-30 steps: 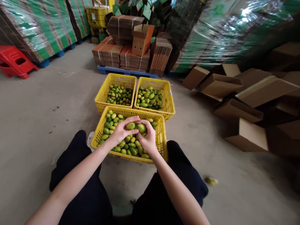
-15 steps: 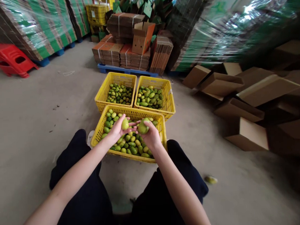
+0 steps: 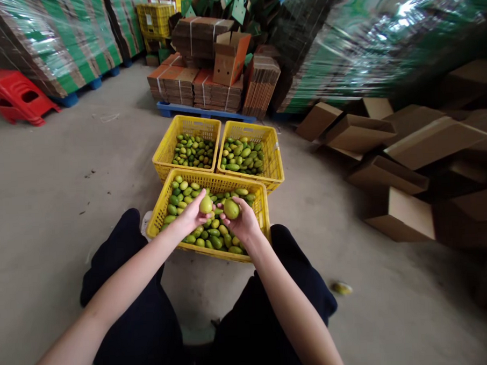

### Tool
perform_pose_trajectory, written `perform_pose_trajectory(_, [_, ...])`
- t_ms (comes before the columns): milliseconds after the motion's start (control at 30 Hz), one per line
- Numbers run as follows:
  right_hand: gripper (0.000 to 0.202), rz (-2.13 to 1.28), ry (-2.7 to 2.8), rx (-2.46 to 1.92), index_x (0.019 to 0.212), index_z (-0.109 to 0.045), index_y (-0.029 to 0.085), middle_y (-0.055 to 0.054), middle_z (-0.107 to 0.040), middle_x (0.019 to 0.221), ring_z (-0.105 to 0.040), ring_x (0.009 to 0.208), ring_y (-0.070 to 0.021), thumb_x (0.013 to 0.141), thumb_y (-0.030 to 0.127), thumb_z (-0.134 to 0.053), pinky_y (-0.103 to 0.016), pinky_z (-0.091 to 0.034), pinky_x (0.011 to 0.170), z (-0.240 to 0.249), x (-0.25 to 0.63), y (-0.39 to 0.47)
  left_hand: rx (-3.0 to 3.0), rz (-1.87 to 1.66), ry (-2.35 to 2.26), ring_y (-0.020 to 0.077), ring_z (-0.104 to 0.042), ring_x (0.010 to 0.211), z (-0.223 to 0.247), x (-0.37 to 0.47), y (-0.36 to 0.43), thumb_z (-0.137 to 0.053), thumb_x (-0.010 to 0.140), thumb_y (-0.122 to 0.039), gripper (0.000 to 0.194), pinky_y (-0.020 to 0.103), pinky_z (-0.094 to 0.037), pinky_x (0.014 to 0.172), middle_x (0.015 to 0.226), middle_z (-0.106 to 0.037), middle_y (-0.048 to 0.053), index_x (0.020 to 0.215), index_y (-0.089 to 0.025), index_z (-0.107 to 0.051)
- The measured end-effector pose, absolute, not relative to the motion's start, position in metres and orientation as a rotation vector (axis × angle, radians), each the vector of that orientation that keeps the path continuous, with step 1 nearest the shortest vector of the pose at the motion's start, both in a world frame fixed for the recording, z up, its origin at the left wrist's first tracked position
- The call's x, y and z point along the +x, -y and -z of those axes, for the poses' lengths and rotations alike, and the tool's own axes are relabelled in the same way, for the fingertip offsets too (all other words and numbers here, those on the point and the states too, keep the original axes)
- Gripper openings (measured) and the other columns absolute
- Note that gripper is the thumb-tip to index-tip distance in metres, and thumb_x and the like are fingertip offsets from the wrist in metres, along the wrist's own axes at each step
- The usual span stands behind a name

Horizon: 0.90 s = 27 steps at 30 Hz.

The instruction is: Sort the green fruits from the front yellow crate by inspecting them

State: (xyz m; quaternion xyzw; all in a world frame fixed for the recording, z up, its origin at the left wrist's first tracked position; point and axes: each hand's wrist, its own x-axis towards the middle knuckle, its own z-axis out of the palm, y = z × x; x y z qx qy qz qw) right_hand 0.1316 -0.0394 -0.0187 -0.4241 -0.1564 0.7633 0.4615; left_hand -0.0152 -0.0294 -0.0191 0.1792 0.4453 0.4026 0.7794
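My left hand (image 3: 195, 212) is closed around a smooth yellow-green fruit (image 3: 206, 204), which shows between thumb and fingers. In my right hand (image 3: 244, 220) is another rounded green fruit (image 3: 231, 209), facing the first one across a small gap. Both hands are over the near yellow plastic crate (image 3: 158, 213). Inside that crate lie many oval fruits (image 3: 216, 242), from dark green to yellow; the hands hide part of them. The exact kind of fruit cannot be made out.
Behind stand two more yellow crates, left (image 3: 161, 148) and right (image 3: 272, 149), with green fruit inside. Flattened cartons (image 3: 178, 88) lie on a blue pallet (image 3: 204, 113). Open cardboard boxes (image 3: 410, 210) are heaped at right. A loose fruit (image 3: 342, 288) and a red stool (image 3: 16, 95) are on the floor.
My two hands have come slightly apart at the fingertips, and the fingers have curled in around the fruits. Each hand still holds its fruit, and the left one has shifted slightly right.
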Motion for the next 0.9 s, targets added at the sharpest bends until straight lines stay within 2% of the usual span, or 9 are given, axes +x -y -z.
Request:
perform_pose_trajectory(100, [0.028,-1.402,0.866,-1.082,0.091,-0.057,0.024,-0.001,-0.066,0.089,-0.061,0.075,-0.0167,0.07,0.029,-0.074,-0.029,-0.053,0.065,0.019,0.127,0.046,0.653,-1.112,-0.895,0.01,-0.06,0.063,0.018,-0.011,0.034,-0.073,0.079,-0.039,0.026,0.015,-0.044,0.048,0.08,-0.061,-0.001,0.091,-0.02,-0.058])
perform_pose_trajectory(167, [0.035,-1.012,1.18,-1.105,0.096,-0.06,0.025,-0.002,-0.064,0.1,-0.059,0.094,-0.0208,0.066,0.025,-0.078,-0.037,-0.05,0.085,0.018,0.127,0.05,0.788,-1.177,-0.832,0.0122,-0.062,0.079,0.017,-0.011,0.036,-0.079,0.073,-0.034,0.033,0.02,-0.051,0.067,0.092,-0.063,0.0,0.099,-0.023,-0.062])
perform_pose_trajectory(200, [0.034,-0.869,1.292,-1.113,0.097,-0.061,0.026,-0.003,-0.062,0.102,-0.057,0.1,-0.0224,0.067,0.024,-0.077,-0.04,-0.048,0.09,0.016,0.127,0.051,0.84,-1.18,-0.812,0.0129,-0.062,0.084,0.017,-0.012,0.036,-0.079,0.072,-0.033,0.035,0.022,-0.05,0.074,0.095,-0.063,0.0,0.102,-0.023,-0.063])
perform_pose_trajectory(300, [0.029,-0.677,1.415,-1.121,0.098,-0.065,0.026,-0.005,-0.06,0.1,-0.055,0.102,-0.0247,0.072,0.024,-0.075,-0.045,-0.045,0.093,0.012,0.13,0.053,0.956,-1.207,-0.836,0.013,-0.06,0.09,0.018,-0.016,0.034,-0.082,0.069,-0.028,0.038,0.023,-0.047,0.084,0.1,-0.063,0.001,0.103,-0.022,-0.066])
perform_pose_trajectory(400, [0.033,-0.774,1.35,-1.091,0.101,-0.064,0.027,-0.005,-0.061,0.104,-0.056,0.104,-0.0248,0.071,0.027,-0.077,-0.044,-0.047,0.092,0.01,0.132,0.054,0.924,-1.293,-0.889,0.0133,-0.06,0.096,0.02,-0.018,0.031,-0.086,0.063,-0.021,0.039,0.024,-0.045,0.089,0.102,-0.063,0.0,0.096,-0.021,-0.065])
perform_pose_trajectory(500, [0.042,-1.058,1.095,-0.999,0.105,-0.059,0.028,-0.002,-0.064,0.105,-0.06,0.099,-0.0218,0.069,0.03,-0.079,-0.039,-0.048,0.09,0.01,0.13,0.054,0.725,-1.283,-0.873,0.0155,-0.063,0.094,0.017,-0.018,0.029,-0.08,0.071,-0.023,0.03,0.026,-0.048,0.085,0.099,-0.066,0.003,0.096,-0.018,-0.064])
perform_pose_trajectory(600, [0.036,-1.311,0.837,-0.897,0.1,-0.059,0.026,-0.001,-0.068,0.097,-0.063,0.092,-0.02,0.07,0.036,-0.077,-0.037,-0.049,0.086,0.01,0.128,0.052,0.509,-1.19,-0.811,0.0185,-0.066,0.09,0.008,-0.018,0.03,-0.064,0.086,-0.027,0.017,0.028,-0.052,0.079,0.096,-0.069,0.008,0.097,-0.013,-0.066])
perform_pose_trajectory(733, [0.03,-1.444,0.661,-0.853,0.086,-0.063,0.024,0.0,-0.068,0.085,-0.063,0.083,-0.0188,0.066,0.04,-0.078,-0.032,-0.051,0.075,0.01,0.127,0.046,0.333,-1.068,-0.742,0.0166,-0.068,0.076,-0.001,-0.021,0.029,-0.045,0.095,-0.028,0.029,0.025,-0.055,0.064,0.09,-0.07,0.01,0.097,-0.009,-0.066])
perform_pose_trajectory(900, [0.032,-1.562,0.633,-0.869,0.08,-0.06,0.022,0.003,-0.062,0.073,-0.057,0.061,-0.0128,0.064,0.04,-0.081,-0.025,-0.042,0.05,0.008,0.122,0.048,0.344,-1.105,-0.817,0.0069,-0.055,0.047,0.005,-0.019,0.028,-0.063,0.086,-0.027,0.014,0.014,-0.04,0.039,0.068,-0.062,0.0,0.084,-0.014,-0.059])
